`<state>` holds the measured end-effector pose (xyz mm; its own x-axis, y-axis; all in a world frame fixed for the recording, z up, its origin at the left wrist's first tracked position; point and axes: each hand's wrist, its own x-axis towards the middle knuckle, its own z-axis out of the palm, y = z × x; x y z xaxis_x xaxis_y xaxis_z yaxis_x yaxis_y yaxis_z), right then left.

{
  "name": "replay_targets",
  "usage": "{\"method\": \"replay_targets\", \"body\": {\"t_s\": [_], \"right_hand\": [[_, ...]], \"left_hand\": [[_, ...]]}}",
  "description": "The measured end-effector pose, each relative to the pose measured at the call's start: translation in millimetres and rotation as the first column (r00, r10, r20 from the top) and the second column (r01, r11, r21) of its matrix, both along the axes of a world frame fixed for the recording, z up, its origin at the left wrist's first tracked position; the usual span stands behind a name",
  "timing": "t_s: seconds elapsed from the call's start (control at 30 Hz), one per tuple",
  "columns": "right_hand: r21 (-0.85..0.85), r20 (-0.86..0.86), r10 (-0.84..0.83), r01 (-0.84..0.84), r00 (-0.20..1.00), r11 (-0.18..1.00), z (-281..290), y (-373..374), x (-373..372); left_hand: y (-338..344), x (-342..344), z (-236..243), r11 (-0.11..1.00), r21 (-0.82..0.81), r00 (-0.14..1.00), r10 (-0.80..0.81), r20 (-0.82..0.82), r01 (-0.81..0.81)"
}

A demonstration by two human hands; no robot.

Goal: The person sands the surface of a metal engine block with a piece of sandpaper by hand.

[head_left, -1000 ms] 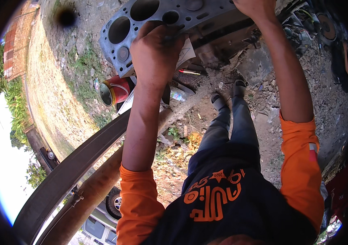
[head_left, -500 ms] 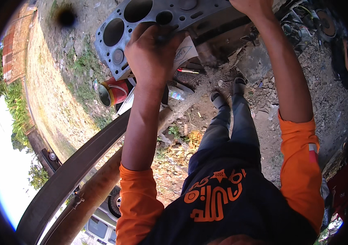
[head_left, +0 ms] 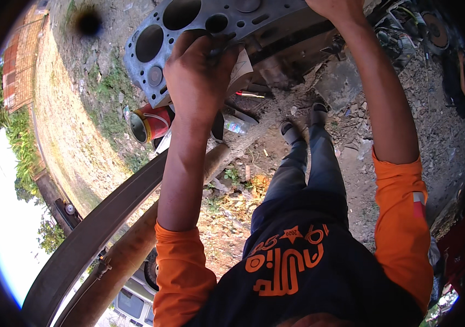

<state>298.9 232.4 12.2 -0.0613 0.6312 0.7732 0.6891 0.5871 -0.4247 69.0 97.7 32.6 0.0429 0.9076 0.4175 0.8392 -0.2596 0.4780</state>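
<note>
"From your head camera, what are your hands doing?"

"My left hand [head_left: 197,71] is at the near side of the engine block [head_left: 230,15], fingers bent in and closed on a pale sheet [head_left: 243,64] that pokes out past my thumb. My right hand [head_left: 341,8] is at the top edge of the view, by the block's right part. The fingers are cut off there, so I can't tell how open they are or what they hold."

"Where's the block?"

"Ahead of me, top of the view, bores showing, a red bucket [head_left: 159,121] near its left end."

"Any writing?"

"Big orange lettering [head_left: 298,259] and a star [head_left: 293,234] on my dark shirt [head_left: 347,272]. The sheet carries dark marks, too small to read."
</note>
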Motion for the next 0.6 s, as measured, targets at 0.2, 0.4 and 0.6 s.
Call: {"method": "replay_targets", "body": {"t_s": [0.2, 0.4, 0.6], "right_hand": [[0.040, 0.005, -0.015, 0.014, 1.000, 0.999, 0, 0, -2], [0.055, -0.001, 0.013, -0.013, 1.000, 0.998, 1, 0, -1], [0.076, -0.004, 0.005, -0.004, 1.000, 0.997, 1, 1, -2]], "left_hand": [[-2, 3, -5, 0.999, 0.043, 0.999, 0.012, 0.032, -0.014], [1, -5, 1, 1.000, -0.020, 1.000, -0.014, 0.008, 0.014], [-2, 4, -7, 0.997, 0.058, 0.999, 0.046, -0.012, -0.046]]}}
